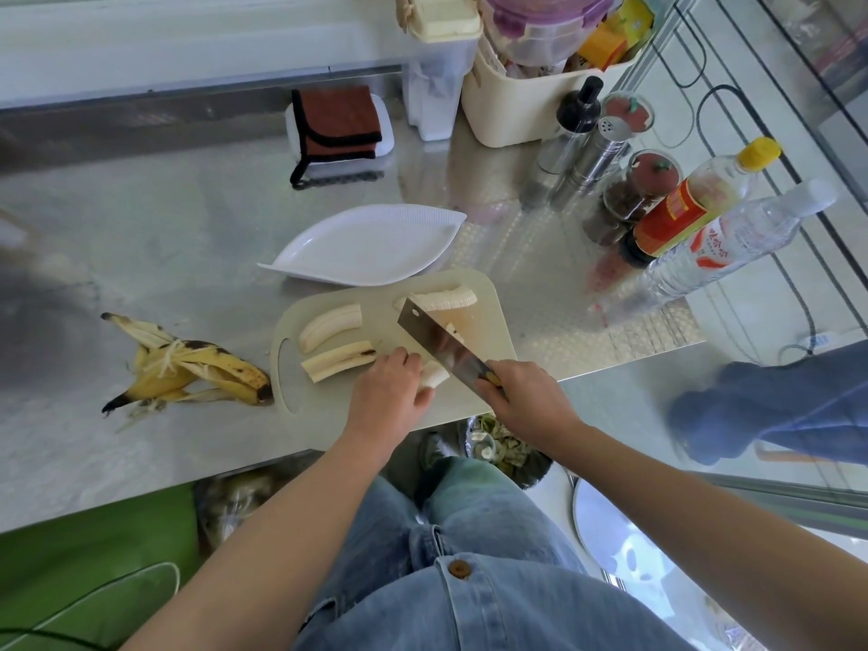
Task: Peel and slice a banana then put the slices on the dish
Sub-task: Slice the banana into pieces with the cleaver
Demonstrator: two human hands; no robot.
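A pale cutting board (488,303) lies at the steel table's front edge. On it lie two long banana halves (331,325) (339,360) and a sliced-looking piece (446,298) at the far side. My left hand (387,392) holds down a short banana piece (434,374) with curled fingers. My right hand (521,399) grips the handle of a cleaver (444,343), whose blade slants across the board just right of that piece. The white leaf-shaped dish (371,246) stands behind the board with nothing on it.
The banana peel (188,368) lies left of the board. Bottles (695,209), shakers and spice jars crowd the right side. A cream bin (526,110), a clear container and a folded brown cloth (336,124) stand at the back. A waste bin (507,448) sits below the table edge.
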